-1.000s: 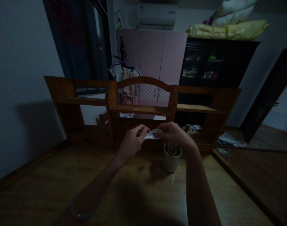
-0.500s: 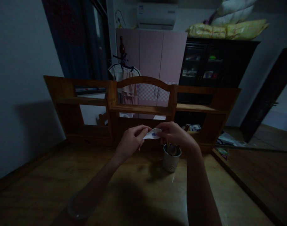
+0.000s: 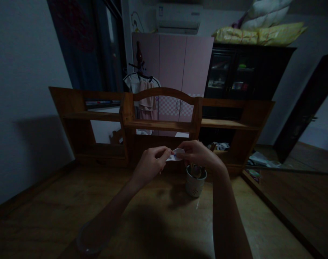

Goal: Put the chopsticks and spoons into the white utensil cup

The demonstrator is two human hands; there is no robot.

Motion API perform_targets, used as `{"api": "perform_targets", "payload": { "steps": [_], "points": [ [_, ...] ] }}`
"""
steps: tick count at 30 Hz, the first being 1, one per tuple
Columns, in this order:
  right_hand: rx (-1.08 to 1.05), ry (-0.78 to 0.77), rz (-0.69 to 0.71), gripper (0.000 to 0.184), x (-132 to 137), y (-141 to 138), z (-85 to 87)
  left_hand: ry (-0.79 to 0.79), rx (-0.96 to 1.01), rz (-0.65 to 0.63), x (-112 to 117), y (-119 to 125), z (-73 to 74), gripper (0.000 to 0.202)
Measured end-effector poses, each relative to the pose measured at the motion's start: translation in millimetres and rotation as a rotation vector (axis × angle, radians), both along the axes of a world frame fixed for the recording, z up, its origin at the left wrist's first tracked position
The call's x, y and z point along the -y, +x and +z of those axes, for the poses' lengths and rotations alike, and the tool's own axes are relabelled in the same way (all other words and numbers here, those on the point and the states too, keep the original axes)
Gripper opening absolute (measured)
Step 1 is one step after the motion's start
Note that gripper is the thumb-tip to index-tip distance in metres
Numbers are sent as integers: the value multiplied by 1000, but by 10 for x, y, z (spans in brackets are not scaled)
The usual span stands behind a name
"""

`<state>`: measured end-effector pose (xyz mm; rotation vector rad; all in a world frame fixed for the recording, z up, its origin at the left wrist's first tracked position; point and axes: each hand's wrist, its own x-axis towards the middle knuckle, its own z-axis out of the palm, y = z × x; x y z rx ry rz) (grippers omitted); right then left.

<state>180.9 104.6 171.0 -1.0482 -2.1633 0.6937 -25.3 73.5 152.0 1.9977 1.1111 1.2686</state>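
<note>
Between my hands, above the table, is a small white soup spoon (image 3: 176, 154) with a blue mark on it. My left hand (image 3: 152, 160) pinches its left end between thumb and fingers. At the spoon's right end, my right hand (image 3: 198, 154) grips the rounded part, and its fingers hide some of the edge. Below my right hand a pale utensil holder (image 3: 195, 187) with a pierced pattern stands upright on the wooden table (image 3: 164, 223). Several utensils (image 3: 197, 171) stick up out of it, partly covered by the hand.
A wooden shelf unit (image 3: 161, 125) runs along the table's far edge. The wall (image 3: 31, 144) borders the left side, and a raised wooden ledge (image 3: 277, 212) the right. Behind stand a pink wardrobe (image 3: 171, 64) and a dark cabinet (image 3: 250, 75).
The spoon has turned in my fingers, so its rounded bowl now shows more at the right end. Both hands stay in nearly the same place; the holder has not moved.
</note>
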Motion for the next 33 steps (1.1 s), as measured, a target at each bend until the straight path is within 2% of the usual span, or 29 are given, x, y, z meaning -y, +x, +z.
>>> {"api": "perform_targets", "payload": {
  "steps": [21,27,33],
  "points": [
    [-174,-96,201,20,-26,-28,28,17,209,22,122,-20,52,39],
    [-218,-143,241,23,-26,-19,41,-60,272,-28,158,-57,127,42],
    [-225,-156,253,25,102,-37,158,-152,342,-126,237,-57,228,42]
  ]
}}
